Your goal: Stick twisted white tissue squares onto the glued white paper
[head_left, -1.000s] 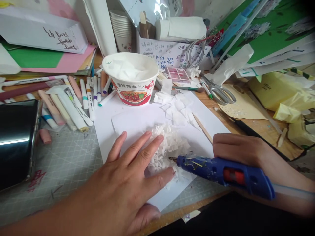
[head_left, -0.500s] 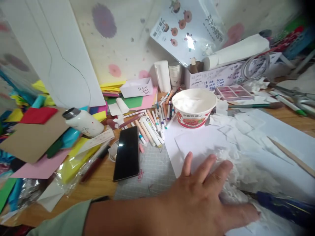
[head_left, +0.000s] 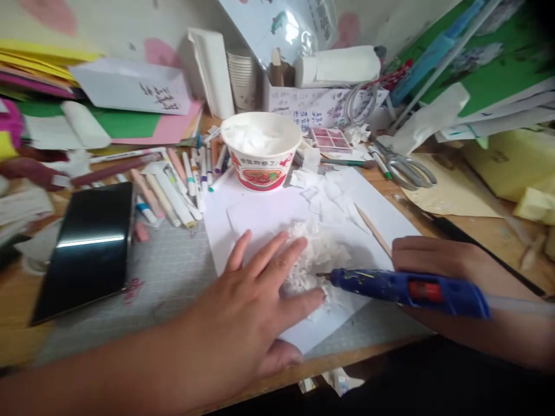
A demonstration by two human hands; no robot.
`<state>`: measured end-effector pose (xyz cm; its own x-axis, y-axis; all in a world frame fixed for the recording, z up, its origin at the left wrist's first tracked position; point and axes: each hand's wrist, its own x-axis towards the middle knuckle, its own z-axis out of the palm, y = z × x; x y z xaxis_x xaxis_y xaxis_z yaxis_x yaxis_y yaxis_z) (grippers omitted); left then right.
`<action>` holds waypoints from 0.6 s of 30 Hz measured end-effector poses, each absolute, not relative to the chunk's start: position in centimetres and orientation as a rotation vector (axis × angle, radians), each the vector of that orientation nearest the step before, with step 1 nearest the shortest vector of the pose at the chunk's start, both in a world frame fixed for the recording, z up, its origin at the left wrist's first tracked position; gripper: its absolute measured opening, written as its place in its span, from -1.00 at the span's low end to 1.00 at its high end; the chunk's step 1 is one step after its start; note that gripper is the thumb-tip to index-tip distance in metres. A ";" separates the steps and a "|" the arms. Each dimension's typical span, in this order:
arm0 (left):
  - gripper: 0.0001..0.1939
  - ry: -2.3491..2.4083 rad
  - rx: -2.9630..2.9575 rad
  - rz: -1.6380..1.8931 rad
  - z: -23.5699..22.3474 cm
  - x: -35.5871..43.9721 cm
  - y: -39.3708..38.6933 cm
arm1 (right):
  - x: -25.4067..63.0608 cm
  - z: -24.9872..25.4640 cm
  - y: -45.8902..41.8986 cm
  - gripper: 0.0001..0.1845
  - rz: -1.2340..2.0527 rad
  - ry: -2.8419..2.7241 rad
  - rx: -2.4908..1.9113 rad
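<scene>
My left hand (head_left: 260,300) lies with its fingers spread over the left side of a heap of crumpled white tissue paper (head_left: 318,245), its fingertips touching it. The tissue rests on white paper sheets (head_left: 264,211). My right hand (head_left: 442,254) is closed around a blue glue gun (head_left: 381,286), partly hidden behind it. The gun's metal nozzle points left and meets the tissue near my left thumb. Beyond the tissue stands a white paper bowl (head_left: 262,167) with a red printed band, holding white material. Torn white paper pieces (head_left: 332,199) lie to its right.
A black phone (head_left: 89,242) and a cluster of markers (head_left: 173,188) lie on the left, partly over a grey cutting mat (head_left: 173,277). Scissors (head_left: 405,167), a brush (head_left: 347,163) and a pink-red palette (head_left: 332,139) sit at the back right. Paper cups (head_left: 241,81) stand behind the bowl.
The view has swung right and down, so the table's things appear further left. My right hand and the whole glue gun have come into view. My left hand stays spread on the tissue.
</scene>
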<state>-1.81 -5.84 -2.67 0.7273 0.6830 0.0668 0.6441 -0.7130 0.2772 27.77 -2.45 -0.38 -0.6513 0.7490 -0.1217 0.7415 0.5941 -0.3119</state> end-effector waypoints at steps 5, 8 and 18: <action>-0.41 1.131 2.692 0.396 -3.3 -1.5 -6.0 | 25.1 2.5 -1.9 -0.90 0.773 -2.743 -1.375; -0.42 1.099 2.726 0.348 -3.4 -1.7 -5.9 | 26.0 2.0 -2.4 -0.86 0.717 -2.762 -1.323; -0.52 1.089 2.710 0.405 -3.4 -1.8 -5.7 | 26.6 2.2 -2.0 -0.81 0.380 -2.845 -1.259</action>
